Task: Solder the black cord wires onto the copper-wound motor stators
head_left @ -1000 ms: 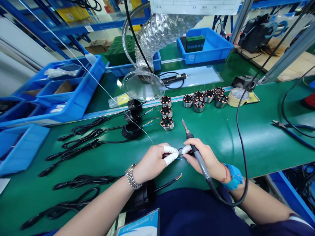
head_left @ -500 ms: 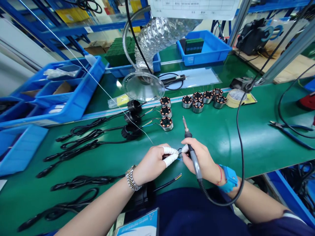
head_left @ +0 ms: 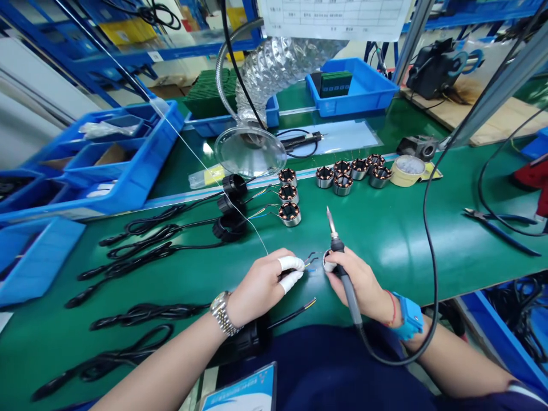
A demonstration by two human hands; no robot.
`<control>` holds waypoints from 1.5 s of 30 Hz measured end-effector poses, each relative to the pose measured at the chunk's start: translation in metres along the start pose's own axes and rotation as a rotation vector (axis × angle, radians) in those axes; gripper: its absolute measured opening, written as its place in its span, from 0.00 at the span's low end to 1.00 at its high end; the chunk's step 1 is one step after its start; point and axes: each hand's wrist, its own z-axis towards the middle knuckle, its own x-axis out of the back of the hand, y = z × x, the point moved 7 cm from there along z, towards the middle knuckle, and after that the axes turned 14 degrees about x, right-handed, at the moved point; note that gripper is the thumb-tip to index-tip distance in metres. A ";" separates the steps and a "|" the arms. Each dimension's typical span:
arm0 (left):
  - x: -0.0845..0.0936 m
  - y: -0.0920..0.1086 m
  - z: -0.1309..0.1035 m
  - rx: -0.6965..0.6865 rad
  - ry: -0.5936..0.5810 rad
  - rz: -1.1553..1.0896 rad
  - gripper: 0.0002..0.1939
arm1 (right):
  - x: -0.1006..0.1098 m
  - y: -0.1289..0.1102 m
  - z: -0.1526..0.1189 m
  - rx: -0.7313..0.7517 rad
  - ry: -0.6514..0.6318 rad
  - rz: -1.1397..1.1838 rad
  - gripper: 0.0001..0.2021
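My left hand [head_left: 261, 279], white covers on its fingertips, pinches thin wires [head_left: 310, 264] whose bare ends stick out to the right. A fine strand of solder wire [head_left: 257, 229] runs down from the upper left to that hand. The soldering iron [head_left: 350, 294] lies in my right hand [head_left: 363, 282], its tip pointing away from me. The same hand's fingers also touch a copper-wound motor stator [head_left: 327, 261], mostly hidden. A small gap separates wire ends and stator. Just below, a black cable [head_left: 293, 317] shows stripped coloured ends.
Three stators [head_left: 290, 213] wired to black caps [head_left: 229, 226] stand ahead. More stators [head_left: 342, 184] sit right of a clear fume hood [head_left: 250, 151]. Coiled cables [head_left: 149, 315] lie left; pliers [head_left: 500, 225] lie right. Blue bins [head_left: 141, 188] edge the green bench. The iron's cord [head_left: 433, 285] loops right.
My hands have moved apart. The right hand, with iron and stator, has shifted right, and the wire ends between the hands now show free of the right fingers.
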 end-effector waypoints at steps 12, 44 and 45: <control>-0.005 0.001 0.002 0.035 0.054 0.082 0.08 | 0.002 0.004 0.000 -0.012 0.086 0.010 0.12; -0.014 0.006 0.002 0.074 0.098 0.160 0.11 | -0.004 -0.002 0.016 -0.126 0.197 -0.053 0.14; -0.010 0.008 0.000 0.057 0.094 0.162 0.12 | -0.003 -0.004 0.017 -0.115 0.185 -0.070 0.14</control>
